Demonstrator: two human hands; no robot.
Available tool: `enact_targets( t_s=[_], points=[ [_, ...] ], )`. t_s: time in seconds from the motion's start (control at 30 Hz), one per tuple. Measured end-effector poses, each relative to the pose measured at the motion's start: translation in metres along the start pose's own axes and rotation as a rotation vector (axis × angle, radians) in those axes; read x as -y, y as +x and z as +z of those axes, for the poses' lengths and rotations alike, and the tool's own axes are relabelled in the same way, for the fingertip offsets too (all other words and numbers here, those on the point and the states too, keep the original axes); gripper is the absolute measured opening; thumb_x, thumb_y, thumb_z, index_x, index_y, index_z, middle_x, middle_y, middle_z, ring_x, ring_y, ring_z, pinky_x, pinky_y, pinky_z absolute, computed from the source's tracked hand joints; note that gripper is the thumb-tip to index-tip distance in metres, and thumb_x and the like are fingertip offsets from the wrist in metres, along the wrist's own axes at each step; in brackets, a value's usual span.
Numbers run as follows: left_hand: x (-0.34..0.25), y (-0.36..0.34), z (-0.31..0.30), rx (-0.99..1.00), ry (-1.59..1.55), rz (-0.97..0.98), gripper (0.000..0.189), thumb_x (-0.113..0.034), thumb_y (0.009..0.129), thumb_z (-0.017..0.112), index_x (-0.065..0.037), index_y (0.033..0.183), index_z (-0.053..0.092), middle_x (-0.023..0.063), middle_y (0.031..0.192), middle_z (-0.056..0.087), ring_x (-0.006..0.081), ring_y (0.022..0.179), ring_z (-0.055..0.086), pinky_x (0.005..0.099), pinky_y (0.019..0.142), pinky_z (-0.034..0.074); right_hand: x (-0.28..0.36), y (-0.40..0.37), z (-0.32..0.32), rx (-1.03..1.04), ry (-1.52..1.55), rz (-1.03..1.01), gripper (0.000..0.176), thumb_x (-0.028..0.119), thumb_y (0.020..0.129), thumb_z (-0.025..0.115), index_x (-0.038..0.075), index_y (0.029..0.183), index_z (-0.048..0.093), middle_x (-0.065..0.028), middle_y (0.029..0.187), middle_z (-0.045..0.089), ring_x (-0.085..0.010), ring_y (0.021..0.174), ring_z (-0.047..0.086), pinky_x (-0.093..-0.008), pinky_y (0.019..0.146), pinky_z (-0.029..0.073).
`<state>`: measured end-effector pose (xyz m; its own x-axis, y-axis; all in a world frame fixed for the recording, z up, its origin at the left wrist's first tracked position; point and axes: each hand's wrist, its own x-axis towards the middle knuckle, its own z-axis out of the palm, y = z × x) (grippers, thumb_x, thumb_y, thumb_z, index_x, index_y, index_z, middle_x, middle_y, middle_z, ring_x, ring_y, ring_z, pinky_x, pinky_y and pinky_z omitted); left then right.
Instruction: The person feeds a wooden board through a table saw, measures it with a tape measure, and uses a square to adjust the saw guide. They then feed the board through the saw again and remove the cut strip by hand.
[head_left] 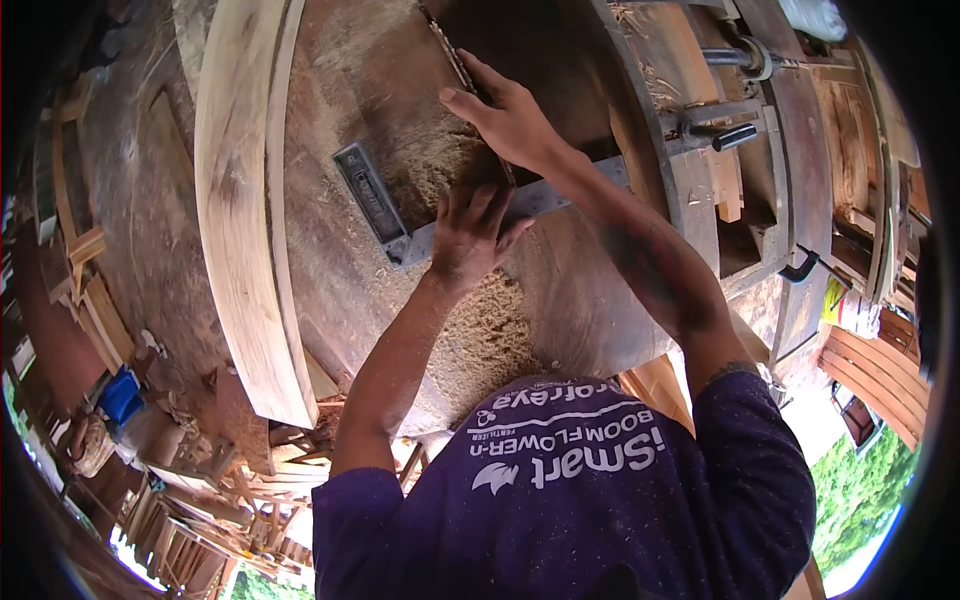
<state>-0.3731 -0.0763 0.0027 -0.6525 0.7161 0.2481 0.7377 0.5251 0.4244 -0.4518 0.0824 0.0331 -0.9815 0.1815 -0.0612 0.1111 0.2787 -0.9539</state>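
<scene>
My left hand is low over the bench with fingers spread, against the metal blade of a square. The square's thick stock lies to the left of this hand, on the dusty surface. A thin, dark-edged strip runs from the top of the view down toward my left fingertips. My right hand is around that strip, its thumb on one side and fingers on the other. Part of the strip is hidden behind the right hand, and its lower end lies close to my left fingers.
A long pale plank lies along the left side of the bench. Sawdust is heaped before my body. On the right are a metal rail with a dark handle and a clamp. Scrap wood is piled on the lower left.
</scene>
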Motion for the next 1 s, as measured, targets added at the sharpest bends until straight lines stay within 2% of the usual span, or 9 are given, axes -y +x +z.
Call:
enact_targets(
  t_s=[0.17, 0.2, 0.27, 0.37, 0.5, 0.63, 0.73, 0.83, 1.0],
  points=[
    [-0.005, 0.005, -0.004, 0.027, 0.052, -0.001, 0.048, -0.042, 0.085, 0.069, -0.004, 0.112, 0.061, 0.0108, 0.106, 0.049, 0.0307, 0.090, 0.053, 0.0469, 0.077, 0.047, 0.051, -0.073, -0.108, -0.163, 0.094, -0.154, 0.044, 0.025, 0.097, 0.051, -0.003, 0.132, 0.053, -0.0160, 0.123, 0.062, -0.0223, 0.110, 0.060, -0.0344, 0.095, 0.048],
    [-0.007, 0.004, -0.004, 0.080, 0.074, -0.023, 0.047, -0.041, 0.084, 0.070, -0.004, 0.110, 0.060, 0.0105, 0.105, 0.051, 0.0316, 0.090, 0.053, 0.0470, 0.076, 0.047, 0.020, -0.091, -0.146, -0.213, -0.203, -0.462, 0.033, 0.018, 0.099, 0.044, -0.003, 0.116, 0.063, -0.0141, 0.115, 0.065, -0.0213, 0.107, 0.061, -0.0345, 0.090, 0.050],
    [-0.005, 0.002, -0.001, 0.041, 0.062, -0.004, 0.047, -0.041, 0.085, 0.070, -0.003, 0.110, 0.060, 0.0108, 0.103, 0.051, 0.0311, 0.089, 0.053, 0.0466, 0.076, 0.047, -0.023, -0.137, -0.205, -0.380, 0.097, -0.107, 0.036, 0.021, 0.102, 0.038, -0.002, 0.102, 0.066, -0.0102, 0.101, 0.068, -0.0188, 0.096, 0.063, -0.0332, 0.081, 0.051],
    [-0.003, 0.002, 0.002, -0.018, 0.056, 0.035, 0.047, -0.042, 0.086, 0.068, -0.003, 0.110, 0.059, 0.0112, 0.101, 0.051, 0.0306, 0.089, 0.053, 0.0456, 0.076, 0.047, -0.072, -0.172, -0.240, -0.487, 0.193, 0.082, 0.040, 0.029, 0.103, 0.037, 0.001, 0.102, 0.066, -0.0085, 0.097, 0.068, -0.0161, 0.088, 0.061, -0.0305, 0.077, 0.048],
    [-0.004, 0.004, 0.000, -0.018, 0.092, 0.047, 0.048, -0.043, 0.087, 0.067, -0.003, 0.111, 0.059, 0.0111, 0.102, 0.050, 0.0301, 0.090, 0.053, 0.0448, 0.077, 0.047, -0.076, -0.171, -0.187, -0.470, 0.538, 0.327, 0.046, 0.041, 0.101, 0.037, 0.005, 0.115, 0.063, -0.0053, 0.106, 0.066, -0.0144, 0.090, 0.058, -0.0276, 0.078, 0.042],
    [-0.005, 0.004, -0.001, 0.004, 0.106, 0.035, 0.048, -0.043, 0.088, 0.066, -0.003, 0.111, 0.059, 0.0109, 0.103, 0.050, 0.0299, 0.091, 0.053, 0.0451, 0.078, 0.047, -0.079, -0.164, -0.210, -0.309, 0.476, 0.210, 0.051, 0.041, 0.098, 0.039, 0.001, 0.126, 0.054, -0.0098, 0.117, 0.063, -0.0189, 0.100, 0.056, -0.0345, 0.087, 0.040],
    [-0.006, 0.002, -0.001, -0.009, 0.111, 0.046, 0.048, -0.044, 0.088, 0.065, -0.003, 0.112, 0.058, 0.0107, 0.104, 0.050, 0.0299, 0.092, 0.053, 0.0454, 0.079, 0.047, -0.082, -0.157, -0.245, -0.527, 0.688, 0.334, 0.049, 0.035, 0.102, 0.032, -0.002, 0.125, 0.054, -0.0103, 0.115, 0.063, -0.0182, 0.098, 0.056, -0.0295, 0.082, 0.040],
    [-0.006, 0.004, 0.001, -0.002, 0.110, 0.038, 0.048, -0.044, 0.088, 0.065, -0.003, 0.112, 0.059, 0.0104, 0.104, 0.050, 0.0297, 0.091, 0.053, 0.0450, 0.079, 0.047, -0.092, -0.160, -0.234, -0.369, 0.754, 0.311, 0.048, 0.035, 0.102, 0.032, -0.001, 0.124, 0.054, -0.0094, 0.115, 0.063, -0.0171, 0.098, 0.056, -0.0276, 0.081, 0.039],
    [-0.008, 0.004, -0.001, 0.005, 0.143, 0.038, 0.047, -0.044, 0.088, 0.066, -0.004, 0.111, 0.061, 0.0098, 0.103, 0.050, 0.0289, 0.089, 0.053, 0.0434, 0.076, 0.047, -0.019, -0.152, -0.185, -0.359, -0.154, 0.250, 0.044, 0.035, 0.101, 0.041, 0.001, 0.127, 0.054, -0.0080, 0.114, 0.062, -0.0180, 0.100, 0.058, -0.0309, 0.086, 0.043]
  ],
)
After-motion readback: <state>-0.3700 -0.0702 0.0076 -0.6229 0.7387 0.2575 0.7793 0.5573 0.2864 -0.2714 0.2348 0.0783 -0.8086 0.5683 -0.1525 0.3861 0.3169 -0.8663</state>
